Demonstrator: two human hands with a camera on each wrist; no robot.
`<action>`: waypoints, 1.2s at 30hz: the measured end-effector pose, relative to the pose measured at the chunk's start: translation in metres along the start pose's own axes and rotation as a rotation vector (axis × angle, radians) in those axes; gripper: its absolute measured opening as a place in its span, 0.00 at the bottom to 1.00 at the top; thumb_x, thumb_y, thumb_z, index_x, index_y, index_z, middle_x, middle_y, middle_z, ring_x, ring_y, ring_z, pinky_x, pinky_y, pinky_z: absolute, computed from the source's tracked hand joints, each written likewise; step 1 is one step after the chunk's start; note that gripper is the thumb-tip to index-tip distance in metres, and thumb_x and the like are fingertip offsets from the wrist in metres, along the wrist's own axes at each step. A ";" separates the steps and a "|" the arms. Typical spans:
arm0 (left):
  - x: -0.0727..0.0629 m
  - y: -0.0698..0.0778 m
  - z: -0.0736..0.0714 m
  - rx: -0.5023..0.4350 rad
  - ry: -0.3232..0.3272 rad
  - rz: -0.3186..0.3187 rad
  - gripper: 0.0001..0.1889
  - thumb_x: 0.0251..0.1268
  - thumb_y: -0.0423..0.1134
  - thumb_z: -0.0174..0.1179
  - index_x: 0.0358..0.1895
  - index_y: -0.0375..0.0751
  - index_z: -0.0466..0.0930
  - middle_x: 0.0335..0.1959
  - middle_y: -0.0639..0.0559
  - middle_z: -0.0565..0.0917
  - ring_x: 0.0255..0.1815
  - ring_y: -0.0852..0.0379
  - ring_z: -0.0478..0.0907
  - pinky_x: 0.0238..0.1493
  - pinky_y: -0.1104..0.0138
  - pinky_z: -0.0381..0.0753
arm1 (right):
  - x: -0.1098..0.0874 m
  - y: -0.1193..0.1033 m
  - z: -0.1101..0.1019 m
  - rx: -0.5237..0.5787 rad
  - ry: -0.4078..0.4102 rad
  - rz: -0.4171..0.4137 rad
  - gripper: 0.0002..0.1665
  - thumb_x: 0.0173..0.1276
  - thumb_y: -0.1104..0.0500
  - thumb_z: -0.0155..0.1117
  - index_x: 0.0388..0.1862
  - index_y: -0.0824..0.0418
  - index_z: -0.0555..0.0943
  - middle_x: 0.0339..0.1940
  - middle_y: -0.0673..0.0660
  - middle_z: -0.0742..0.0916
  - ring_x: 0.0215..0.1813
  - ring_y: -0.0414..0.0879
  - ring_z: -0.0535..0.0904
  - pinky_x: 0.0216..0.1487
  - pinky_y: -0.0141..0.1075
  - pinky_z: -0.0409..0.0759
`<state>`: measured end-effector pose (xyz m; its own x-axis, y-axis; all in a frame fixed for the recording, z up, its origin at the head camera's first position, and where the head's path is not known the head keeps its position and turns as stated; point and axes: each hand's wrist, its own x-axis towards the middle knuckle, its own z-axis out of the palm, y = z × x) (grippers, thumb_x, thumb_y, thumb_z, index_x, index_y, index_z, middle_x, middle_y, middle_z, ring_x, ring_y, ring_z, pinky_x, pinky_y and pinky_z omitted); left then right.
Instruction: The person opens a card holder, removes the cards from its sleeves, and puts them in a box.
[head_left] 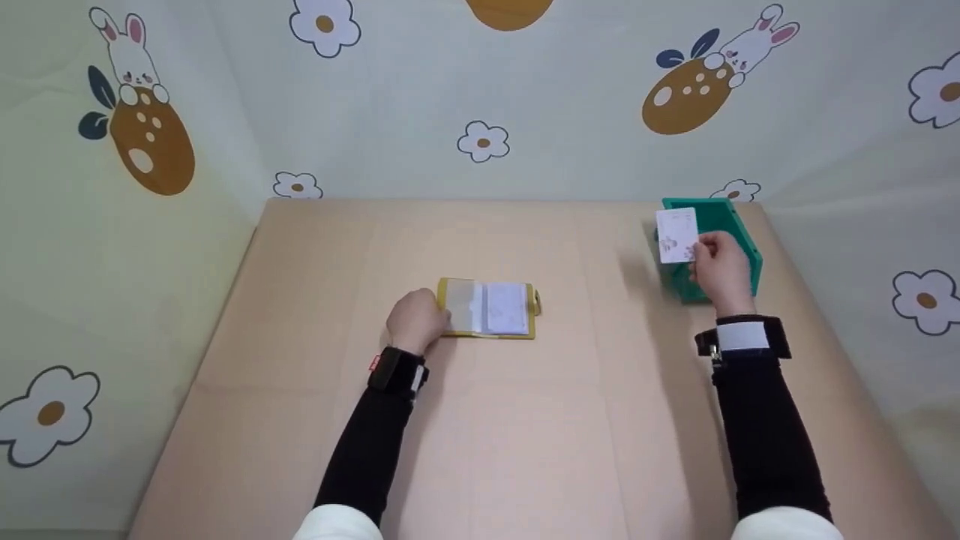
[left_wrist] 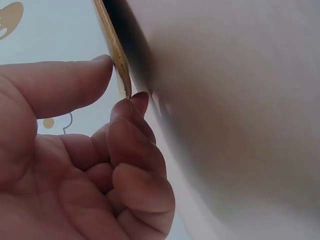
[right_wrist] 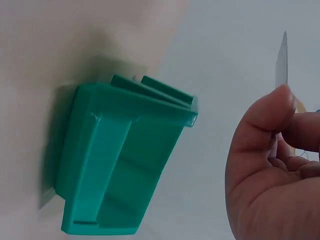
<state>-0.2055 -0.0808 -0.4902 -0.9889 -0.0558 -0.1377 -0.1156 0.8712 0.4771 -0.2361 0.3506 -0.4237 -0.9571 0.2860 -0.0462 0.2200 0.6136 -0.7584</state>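
An open yellow card holder (head_left: 508, 309) with clear sleeves lies at the middle of the table. My left hand (head_left: 417, 321) pinches its left edge; in the left wrist view the thumb and curled fingers (left_wrist: 137, 140) meet at the holder's thin yellow edge (left_wrist: 119, 55). Over at the right, my right hand (head_left: 724, 271) holds a white card (head_left: 676, 235) with a small printed picture between thumb and fingers, above a green plastic bin (head_left: 752, 259). Seen from the right wrist, the card (right_wrist: 282, 62) is nearly edge-on and apart from the bin (right_wrist: 75, 150).
The tan table (head_left: 525, 435) runs back to a patterned cloth wall (head_left: 405, 112), with cloth at both sides too. The green bin stands near the table's back right corner. A strap tab (head_left: 535, 303) sticks out from the holder's right side.
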 end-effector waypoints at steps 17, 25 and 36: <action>0.001 0.000 0.002 0.003 -0.005 -0.008 0.11 0.64 0.39 0.62 0.26 0.37 0.76 0.25 0.47 0.78 0.25 0.52 0.71 0.26 0.62 0.69 | 0.013 0.026 -0.025 0.093 0.111 0.180 0.29 0.81 0.58 0.34 0.77 0.65 0.57 0.69 0.65 0.70 0.54 0.51 0.75 0.49 0.32 0.75; 0.000 0.000 0.001 0.001 -0.006 -0.004 0.11 0.64 0.39 0.62 0.26 0.37 0.76 0.25 0.47 0.78 0.26 0.52 0.71 0.26 0.62 0.69 | 0.015 0.034 -0.023 -0.086 0.142 0.070 0.29 0.79 0.63 0.37 0.75 0.74 0.55 0.71 0.74 0.67 0.71 0.64 0.63 0.70 0.53 0.62; -0.001 0.001 -0.002 -0.011 -0.018 0.011 0.12 0.64 0.37 0.61 0.23 0.38 0.75 0.22 0.49 0.76 0.22 0.53 0.70 0.22 0.63 0.67 | 0.010 0.024 -0.014 -0.157 0.149 -0.037 0.29 0.80 0.58 0.43 0.73 0.72 0.61 0.60 0.73 0.74 0.59 0.63 0.69 0.61 0.53 0.68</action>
<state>-0.2049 -0.0808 -0.4883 -0.9883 -0.0379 -0.1480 -0.1062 0.8664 0.4880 -0.2379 0.3785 -0.4335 -0.9291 0.3600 0.0854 0.2231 0.7292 -0.6469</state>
